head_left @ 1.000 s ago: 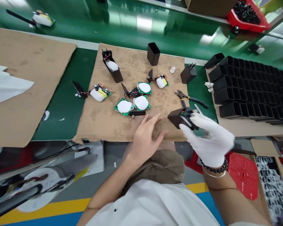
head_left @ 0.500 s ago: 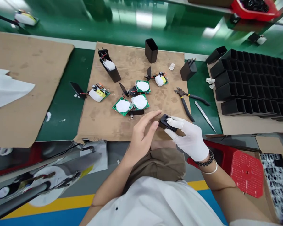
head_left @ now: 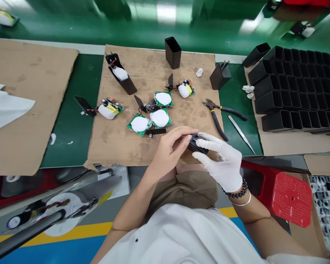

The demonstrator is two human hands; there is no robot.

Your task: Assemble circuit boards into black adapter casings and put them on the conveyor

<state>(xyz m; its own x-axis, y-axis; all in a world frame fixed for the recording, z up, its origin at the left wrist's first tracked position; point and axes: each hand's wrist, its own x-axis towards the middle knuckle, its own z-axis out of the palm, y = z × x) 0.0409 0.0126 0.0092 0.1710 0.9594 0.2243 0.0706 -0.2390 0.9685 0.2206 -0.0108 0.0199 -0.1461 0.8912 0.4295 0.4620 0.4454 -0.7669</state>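
A small black adapter case [head_left: 195, 143] is held between my two hands at the front edge of the cardboard. My bare left hand [head_left: 172, 148] has thumb and fingers closed on its left end. My right hand [head_left: 222, 159], in a white glove, grips the other side, with fingers on the top and the near side. Part of the case is hidden by my fingers. Just left of my hands lie green circuit boards with white pads [head_left: 160, 117] and a small black end piece [head_left: 156, 132]. Cutting pliers [head_left: 216, 113] and metal tweezers [head_left: 241, 134] rest to the right.
Several rows of black empty cases [head_left: 297, 88] stand at the right. A closed black adapter with prongs [head_left: 220, 76], an open upright case [head_left: 173, 53] and a partly filled case [head_left: 122, 75] are farther back. A red stool [head_left: 291, 198] is below the table's right side.
My left hand has moved right and closed on the case, where before its fingers were apart beside it. The right hand keeps its grip. The whole view has shifted slightly.
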